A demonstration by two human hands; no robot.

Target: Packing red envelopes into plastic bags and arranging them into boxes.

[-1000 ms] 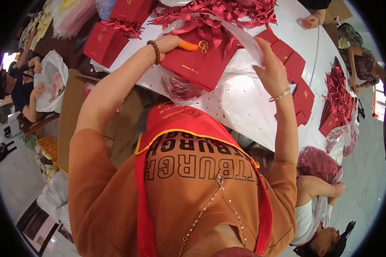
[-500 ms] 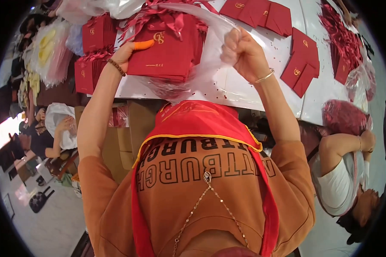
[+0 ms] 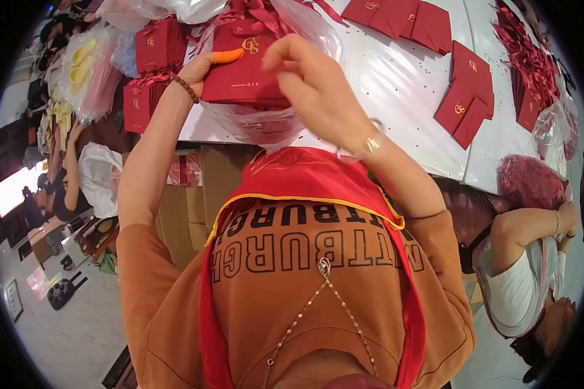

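My left hand (image 3: 200, 70) grips the left edge of a stack of red paper gift bags (image 3: 237, 87) with gold lettering and ribbon handles. An orange finger cover (image 3: 228, 57) is on its thumb, which lies across the front of the top bag. Around and under the stack is a clear plastic bag (image 3: 259, 133), its film loose at the near side and right. Over the right part of the stack hovers my right hand (image 3: 321, 97), slightly blurred, fingers loosely bent and apart with nothing visible in them. It hides the stack's right edge.
More stacked red bags (image 3: 159, 45) stand left of the plastic bag. Flat red bags (image 3: 396, 23) lie far right on the white table (image 3: 389, 97), others (image 3: 467, 94) nearer its right side. Beyond is a ribboned heap (image 3: 529, 58). A seated person (image 3: 525, 259) is at the right.
My right hand has swung left from beside the plastic bag to over the stack, its fist loosening. My left hand keeps its grip. The whole view has shifted slightly.
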